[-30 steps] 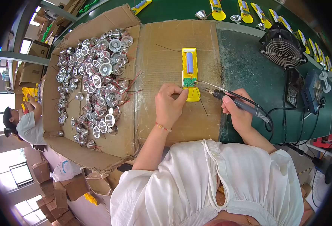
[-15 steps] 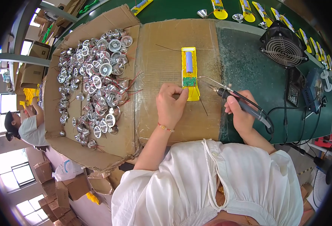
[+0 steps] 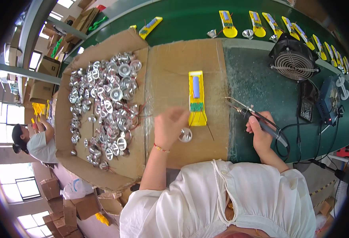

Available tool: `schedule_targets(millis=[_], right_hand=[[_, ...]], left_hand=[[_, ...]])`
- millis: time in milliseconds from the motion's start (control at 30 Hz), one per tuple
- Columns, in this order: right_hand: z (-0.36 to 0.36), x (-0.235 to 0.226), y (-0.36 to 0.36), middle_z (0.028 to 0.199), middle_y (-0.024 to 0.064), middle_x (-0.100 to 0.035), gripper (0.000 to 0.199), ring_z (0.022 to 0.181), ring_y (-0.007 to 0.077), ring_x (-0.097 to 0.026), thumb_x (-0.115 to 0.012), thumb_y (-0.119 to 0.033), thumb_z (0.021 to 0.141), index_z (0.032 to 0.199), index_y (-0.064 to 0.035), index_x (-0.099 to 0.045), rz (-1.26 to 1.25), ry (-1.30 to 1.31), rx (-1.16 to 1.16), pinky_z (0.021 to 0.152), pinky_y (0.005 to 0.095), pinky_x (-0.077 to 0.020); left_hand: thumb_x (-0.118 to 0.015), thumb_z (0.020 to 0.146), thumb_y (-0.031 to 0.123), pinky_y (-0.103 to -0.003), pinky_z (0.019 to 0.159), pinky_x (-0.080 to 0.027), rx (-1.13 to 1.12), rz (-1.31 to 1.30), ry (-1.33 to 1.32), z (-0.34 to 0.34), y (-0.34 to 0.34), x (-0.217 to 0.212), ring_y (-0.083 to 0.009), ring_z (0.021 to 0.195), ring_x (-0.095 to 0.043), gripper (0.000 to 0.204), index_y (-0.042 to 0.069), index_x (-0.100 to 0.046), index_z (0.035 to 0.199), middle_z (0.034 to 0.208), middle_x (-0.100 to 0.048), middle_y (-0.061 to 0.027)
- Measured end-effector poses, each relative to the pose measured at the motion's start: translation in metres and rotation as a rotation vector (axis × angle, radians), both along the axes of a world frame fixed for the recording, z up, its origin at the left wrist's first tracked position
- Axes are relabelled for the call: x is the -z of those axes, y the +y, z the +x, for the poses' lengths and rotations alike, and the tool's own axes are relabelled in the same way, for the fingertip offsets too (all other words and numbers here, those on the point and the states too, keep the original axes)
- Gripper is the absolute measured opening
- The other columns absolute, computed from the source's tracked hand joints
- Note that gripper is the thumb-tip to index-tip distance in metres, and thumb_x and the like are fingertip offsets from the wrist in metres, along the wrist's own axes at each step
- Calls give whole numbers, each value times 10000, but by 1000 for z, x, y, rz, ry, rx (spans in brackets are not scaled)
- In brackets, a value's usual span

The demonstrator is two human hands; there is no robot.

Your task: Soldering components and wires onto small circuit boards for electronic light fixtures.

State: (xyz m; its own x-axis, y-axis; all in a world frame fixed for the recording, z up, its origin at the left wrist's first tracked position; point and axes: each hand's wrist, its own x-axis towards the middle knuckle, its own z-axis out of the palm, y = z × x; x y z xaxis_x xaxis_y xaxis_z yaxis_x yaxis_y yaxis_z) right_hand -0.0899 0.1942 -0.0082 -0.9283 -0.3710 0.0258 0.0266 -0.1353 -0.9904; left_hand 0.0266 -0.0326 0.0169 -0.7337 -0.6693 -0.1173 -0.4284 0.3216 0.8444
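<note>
A yellow plastic housing (image 3: 198, 120) lies on the cardboard sheet in front of me, holding a purple cylindrical battery cell (image 3: 196, 87) and a small green circuit board (image 3: 196, 106). Thin wires run from the board. Beside the housing's near left edge is a shiny reflector cup (image 3: 185, 135). My left hand (image 3: 169, 126), smeared by motion, is just left of the housing and above the cup; whether its fingers grip anything is unclear. My right hand (image 3: 260, 133) is closed round a grey-handled soldering iron (image 3: 270, 132) with a thin metal tube along it, its tip right of the board, not touching it.
A cardboard box (image 3: 99, 176) heaped with reflector cups (image 3: 115, 95) stands at left. On the green bench (image 3: 245, 71) are a black fan (image 3: 295, 63) and a blue soldering station (image 3: 328, 99). Several yellow housings (image 3: 229, 29) line the far side. At far left another person (image 3: 39, 141) handles yellow pieces.
The whole view has shifted, so the bench appears lower. My left hand has moved left off the housing, and the reflector cup now shows. The soldering iron has drawn away rightward from the board.
</note>
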Motion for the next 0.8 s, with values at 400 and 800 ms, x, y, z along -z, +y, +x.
schedule_targets(millis=[400,800], right_hand=[[-4,15,-2,665,76,-585,130,555,93,-555,-612,-37,792,836,2,-497,70,-138,10,489,226,-461],[-4,16,0,609,79,-546,148,475,95,-495,-561,-99,825,859,-16,-442,50,-71,51,431,215,-407]], left_hand=[[-652,699,358,-392,856,-436,-2,-783,45,-228,-186,-3,-337,1035,-514,512,54,-554,1099,1108,-535,-208],[-365,910,216,-439,816,-433,-76,-1029,-698,-255,-261,18,-316,993,-564,370,277,-390,1275,1098,-541,-136]])
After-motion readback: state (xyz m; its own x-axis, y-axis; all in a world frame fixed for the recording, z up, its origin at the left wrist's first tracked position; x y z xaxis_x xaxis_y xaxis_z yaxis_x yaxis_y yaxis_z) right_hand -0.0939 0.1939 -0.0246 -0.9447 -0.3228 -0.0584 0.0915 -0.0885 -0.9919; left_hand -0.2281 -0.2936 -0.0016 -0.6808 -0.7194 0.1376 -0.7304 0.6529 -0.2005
